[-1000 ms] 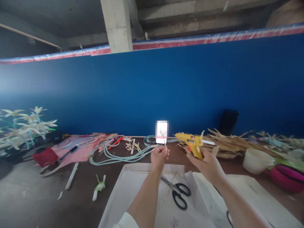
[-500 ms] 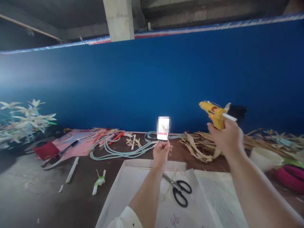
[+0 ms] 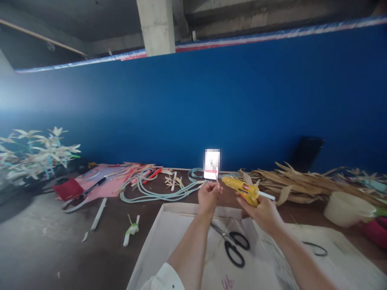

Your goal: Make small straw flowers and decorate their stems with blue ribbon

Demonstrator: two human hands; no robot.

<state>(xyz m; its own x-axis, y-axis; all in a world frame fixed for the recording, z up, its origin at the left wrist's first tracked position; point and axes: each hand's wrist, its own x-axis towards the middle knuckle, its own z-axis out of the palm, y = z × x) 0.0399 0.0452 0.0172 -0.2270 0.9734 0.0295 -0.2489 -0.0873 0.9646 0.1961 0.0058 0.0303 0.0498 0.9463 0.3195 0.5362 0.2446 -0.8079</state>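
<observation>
My right hand [image 3: 262, 213] grips a yellow hot glue gun [image 3: 242, 189] with a white glue stick [image 3: 266, 195] poking out of its back. Its nozzle points left, close to the fingers of my left hand [image 3: 209, 196]. That left hand is pinched on a thin, pale strip [image 3: 217, 177] standing upright from the fingertips; its exact kind is too small to tell. Behind the strip glows a bright phone screen [image 3: 211, 175], mostly blurred out. Below my hands, black-handled scissors [image 3: 230, 238] lie in a shallow white box lid [image 3: 169, 249].
Dried husks [image 3: 290, 181] and a cream bowl [image 3: 347, 209] are at the right. Pale blue tubing [image 3: 157, 198], pink paper [image 3: 104, 187] and a red spool [image 3: 67, 189] lie left. White artificial flowers [image 3: 42, 149] stand far left, before a blue wall [image 3: 193, 108].
My right hand has brought the glue gun down and left, from above the husks to beside my left fingers. The left hand keeps its pinch. The view has shifted slightly.
</observation>
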